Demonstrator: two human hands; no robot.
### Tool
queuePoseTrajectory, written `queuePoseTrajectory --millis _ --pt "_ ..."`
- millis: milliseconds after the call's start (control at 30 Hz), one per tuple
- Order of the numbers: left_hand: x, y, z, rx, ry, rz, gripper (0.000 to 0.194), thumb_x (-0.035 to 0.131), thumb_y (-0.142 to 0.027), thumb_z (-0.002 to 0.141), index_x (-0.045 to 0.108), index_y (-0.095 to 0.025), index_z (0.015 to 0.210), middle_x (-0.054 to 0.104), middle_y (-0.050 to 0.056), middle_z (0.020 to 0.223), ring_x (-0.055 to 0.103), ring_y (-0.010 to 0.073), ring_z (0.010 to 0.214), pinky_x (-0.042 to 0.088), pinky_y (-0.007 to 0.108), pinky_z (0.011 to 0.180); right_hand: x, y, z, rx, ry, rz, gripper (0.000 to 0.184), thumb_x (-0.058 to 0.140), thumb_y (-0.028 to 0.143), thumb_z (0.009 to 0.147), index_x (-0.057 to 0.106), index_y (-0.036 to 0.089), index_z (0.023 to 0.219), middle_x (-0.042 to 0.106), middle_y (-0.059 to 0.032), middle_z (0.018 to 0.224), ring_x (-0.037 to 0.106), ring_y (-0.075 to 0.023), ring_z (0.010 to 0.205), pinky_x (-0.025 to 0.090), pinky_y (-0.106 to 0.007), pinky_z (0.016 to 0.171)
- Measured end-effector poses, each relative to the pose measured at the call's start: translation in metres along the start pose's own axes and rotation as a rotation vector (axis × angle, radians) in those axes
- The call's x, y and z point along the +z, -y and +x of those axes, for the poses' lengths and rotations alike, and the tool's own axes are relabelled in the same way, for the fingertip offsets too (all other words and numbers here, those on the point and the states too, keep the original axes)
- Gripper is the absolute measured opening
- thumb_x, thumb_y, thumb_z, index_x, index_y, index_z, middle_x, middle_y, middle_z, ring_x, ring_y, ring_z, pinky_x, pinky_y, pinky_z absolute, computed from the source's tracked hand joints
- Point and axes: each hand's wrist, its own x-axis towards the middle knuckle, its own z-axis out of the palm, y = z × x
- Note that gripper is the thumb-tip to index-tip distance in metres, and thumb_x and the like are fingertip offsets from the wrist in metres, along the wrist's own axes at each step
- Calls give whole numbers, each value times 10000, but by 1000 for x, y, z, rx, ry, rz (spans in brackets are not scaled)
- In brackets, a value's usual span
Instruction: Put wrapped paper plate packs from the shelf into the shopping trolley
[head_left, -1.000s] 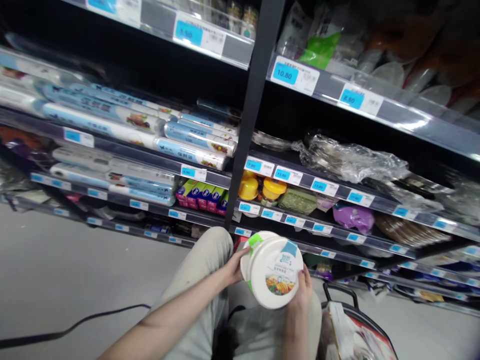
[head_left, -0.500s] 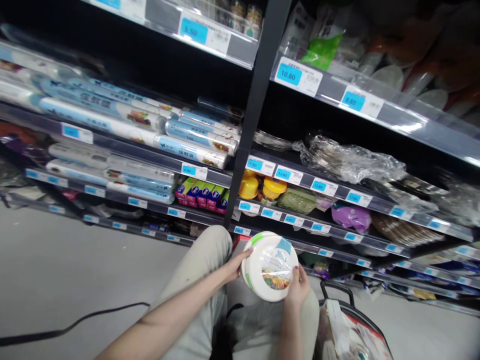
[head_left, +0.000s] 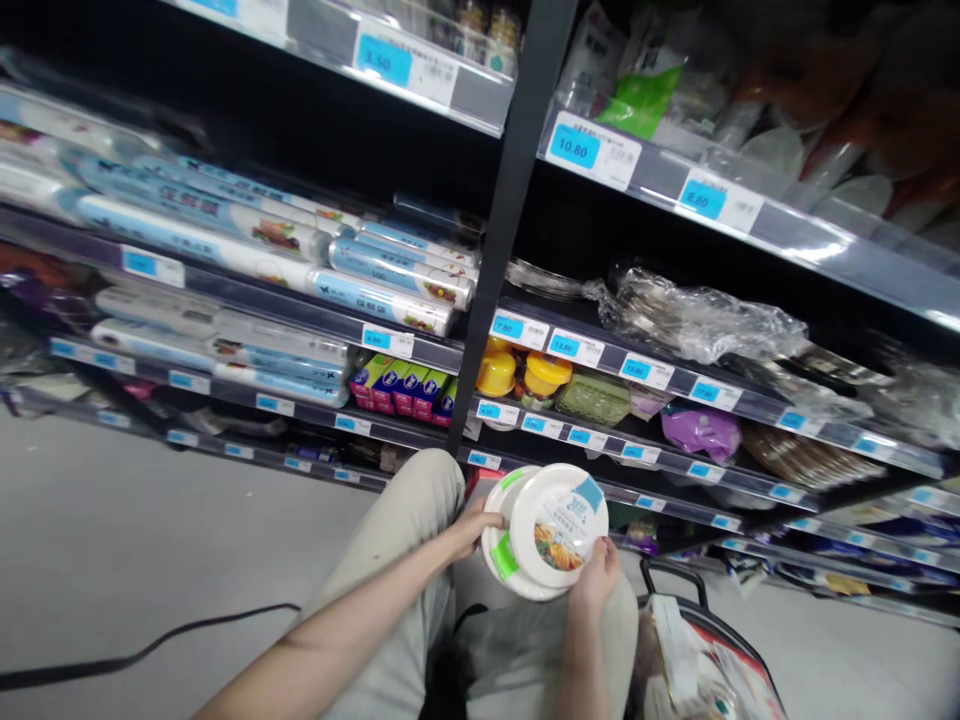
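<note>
Low in the middle of the view I hold two white round packs of disposable plates, each wrapped in clear film with a food picture label. My right hand [head_left: 596,578] grips the front pack [head_left: 566,522] from below. My left hand [head_left: 469,528] is closed on the left rim of the rear pack [head_left: 504,555], which carries a green label and sits partly behind the front one. Both packs are above my knees in light trousers, in front of the low shelves.
Black shop shelves [head_left: 517,150] with blue price tags fill the view. Long film rolls [head_left: 390,270] lie at left; yellow jars [head_left: 525,375], a purple bag [head_left: 701,432] and clear-wrapped trays [head_left: 697,320] at right. A shopping basket [head_left: 697,660] stands at lower right, a black cable [head_left: 150,650] on the grey floor.
The two packs were stacked close together; now the front pack has slid up and right off the rear one, showing its green label. Both hands keep their hold.
</note>
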Motion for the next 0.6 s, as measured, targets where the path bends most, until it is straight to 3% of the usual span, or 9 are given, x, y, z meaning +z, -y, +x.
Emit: queuePoseTrajectory --millis 100,300,433,600 --pt "-2 1 2 9 -37 -25 139 682 -118 828 665 -108 965 702 19 812 661 159 716 535 300 697 -3 -2 1 66 -119 26 372 466 540 794 475 214 972 652 -187 1016 675 -309 944 580 -431 735" --pt "-16 6 16 -5 -193 -137 145 657 -203 868 661 -108 978 715 52 881 683 192 823 543 387 837 -5 -15 12 -22 -230 63 541 423 560 862 401 168 1233 586 -276 1212 646 -372 1083 589 -518 766" --pt "-24 7 26 -12 -247 -202 211 635 -222 885 635 -120 1069 715 67 976 684 194 849 548 383 827 -4 -22 18 -142 -210 98 541 432 514 857 401 146 1251 587 -285 1228 642 -374 1102 592 -518 781" --pt "-28 19 27 -68 -161 -167 149 650 -220 880 649 -114 984 714 55 920 681 185 816 552 369 810 4 -14 30 11 -90 283 487 559 462 749 479 167 1128 616 -243 1213 630 -341 1132 563 -513 884"
